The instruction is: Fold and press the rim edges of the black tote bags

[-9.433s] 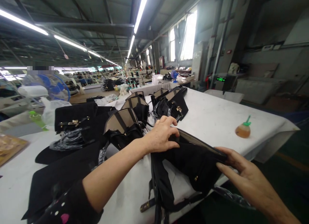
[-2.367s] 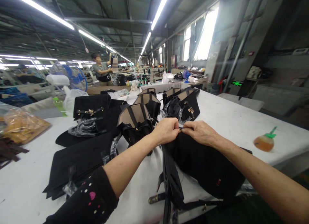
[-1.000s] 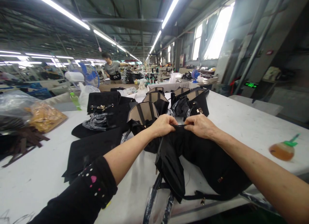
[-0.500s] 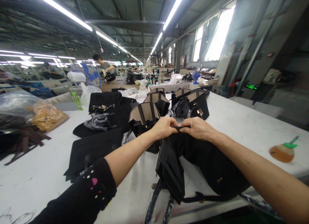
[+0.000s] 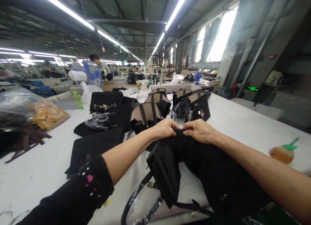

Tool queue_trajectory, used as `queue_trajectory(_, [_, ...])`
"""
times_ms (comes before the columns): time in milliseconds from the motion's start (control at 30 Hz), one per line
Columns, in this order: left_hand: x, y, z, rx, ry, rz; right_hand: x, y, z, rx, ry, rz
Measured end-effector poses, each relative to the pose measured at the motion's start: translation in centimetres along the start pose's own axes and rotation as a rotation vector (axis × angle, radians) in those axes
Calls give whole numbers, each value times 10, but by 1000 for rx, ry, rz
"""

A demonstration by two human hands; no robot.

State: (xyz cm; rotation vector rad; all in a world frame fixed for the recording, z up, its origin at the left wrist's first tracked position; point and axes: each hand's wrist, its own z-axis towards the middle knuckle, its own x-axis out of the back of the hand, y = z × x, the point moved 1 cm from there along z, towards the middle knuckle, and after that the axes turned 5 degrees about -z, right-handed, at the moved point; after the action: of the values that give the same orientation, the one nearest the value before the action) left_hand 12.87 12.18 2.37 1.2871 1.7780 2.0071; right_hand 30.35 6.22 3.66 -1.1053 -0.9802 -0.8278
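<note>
A black handbag (image 5: 204,166) hangs opened out between my hands, its lower part resting on the white table. My left hand (image 5: 166,128) pinches the bag's top edge between thumb and fingers. A short way to the right, my right hand (image 5: 200,129) grips the same edge. Plastic-wrapped handles (image 5: 136,199) trail from the bag at the table's front. Small gold hardware (image 5: 223,196) shows on its right side. Just beyond my hands stands another black bag with a beige lining (image 5: 145,112).
Black bags with gold clasps (image 5: 104,102) and a flat black piece (image 5: 94,149) lie on the left of the white table (image 5: 247,137). A bottle of amber liquid with a green nozzle (image 5: 283,152) stands at right. A person (image 5: 103,69) is beyond a blue fan (image 5: 93,73).
My hands have moved slightly apart along the bag's edge. The bag has spread wider and its handles have shifted left. The person in the background has turned.
</note>
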Motion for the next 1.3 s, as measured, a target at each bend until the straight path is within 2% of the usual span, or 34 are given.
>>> queue_trajectory(200, [-7,5,-7,-165,87,197,-4,-8,-4,82,46,-152])
queue_trajectory(367, [-9,3,-10,-179,86,198,-4,-9,-6,64,89,-202])
queue_trajectory(500, [-9,0,-10,-227,84,231,-3,-3,-6,114,40,-88])
queue_trajectory(700, [-10,1,-14,-254,101,328,-1,4,-6,195,-165,75])
queue_trajectory(900, [-11,7,-16,-230,103,386,-2,1,-8,198,-106,-170])
queue_trajectory(1067, [-22,23,-27,-275,143,457,-3,-2,-14,156,-81,-412])
queue_trajectory(1167, [-26,25,-30,-242,149,337,0,0,-21,144,-91,-393])
queue_trajectory(1300, [-24,12,-34,-53,66,-79,5,4,-28,136,-80,-403])
